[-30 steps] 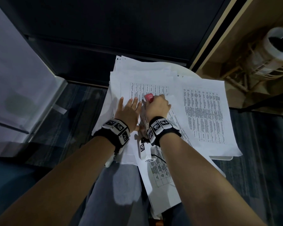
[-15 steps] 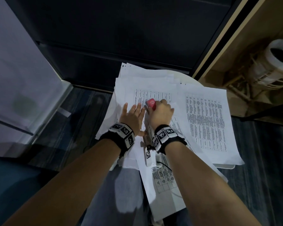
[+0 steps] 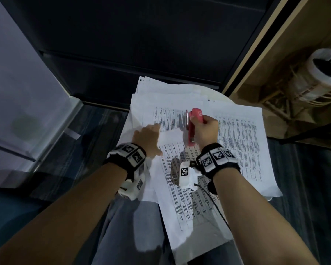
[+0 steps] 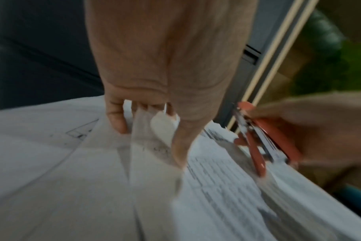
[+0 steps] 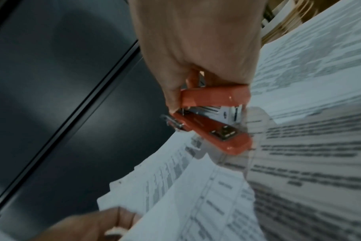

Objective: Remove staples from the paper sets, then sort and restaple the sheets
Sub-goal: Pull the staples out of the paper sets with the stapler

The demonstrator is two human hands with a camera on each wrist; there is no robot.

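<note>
head cam only gets the back of the left hand (image 3: 148, 138) at 9 o'clock of the red stapler (image 3: 194, 123), but the left wrist cam shows its fingers (image 4: 115, 119) pinching a bunched sheet (image 4: 146, 141). right hand (image 3: 206, 131) is wrapped round the stapler, mouth gaping over the paper pile (image 3: 237, 142). staples too blurry to spot

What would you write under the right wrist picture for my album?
Right hand gripping a red stapler over printed sheets, while the left hand holds their edge.
</note>
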